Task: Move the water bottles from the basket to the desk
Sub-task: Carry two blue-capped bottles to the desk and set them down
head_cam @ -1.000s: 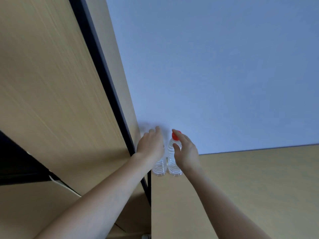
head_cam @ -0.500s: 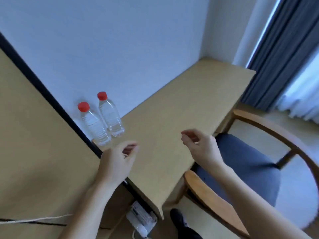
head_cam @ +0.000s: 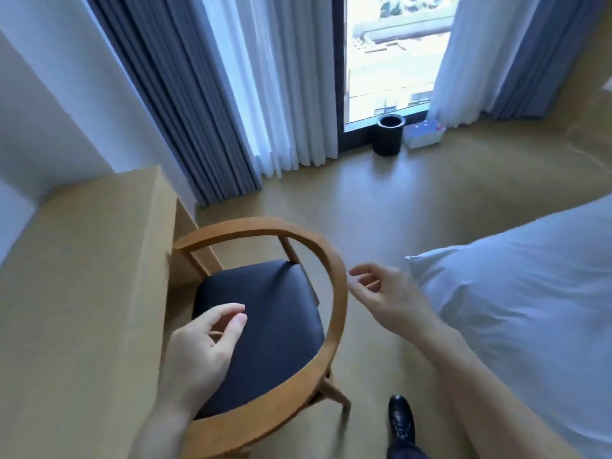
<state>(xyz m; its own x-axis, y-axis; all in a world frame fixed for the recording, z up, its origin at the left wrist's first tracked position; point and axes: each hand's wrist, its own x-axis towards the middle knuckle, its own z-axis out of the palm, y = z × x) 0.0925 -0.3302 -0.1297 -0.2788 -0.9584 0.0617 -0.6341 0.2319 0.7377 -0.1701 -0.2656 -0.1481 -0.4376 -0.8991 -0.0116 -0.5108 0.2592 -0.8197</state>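
The wooden desk [head_cam: 86,276] fills the lower left of the head view; the part of its top that shows is bare. No water bottle is clearly in view. A pale blue basket [head_cam: 425,134] sits on the floor by the window, far off; its contents are too small to tell. My left hand [head_cam: 202,352] hovers over the chair seat, fingers loosely curled, holding nothing. My right hand [head_cam: 387,296] hangs in the air between the chair and the bed, fingers relaxed and empty.
A wooden armchair [head_cam: 334,313] with a dark seat stands against the desk. A white bed [head_cam: 530,286] fills the right side. A black bin [head_cam: 389,134] stands by the window beside the basket. Curtains [head_cam: 205,94] hang behind. A black shoe [head_cam: 401,419] is on the floor.
Both hands let go of the two red-capped bottles, left standing on the desk by the wall. The view has swung right, away from them, toward the chair, bed and window.
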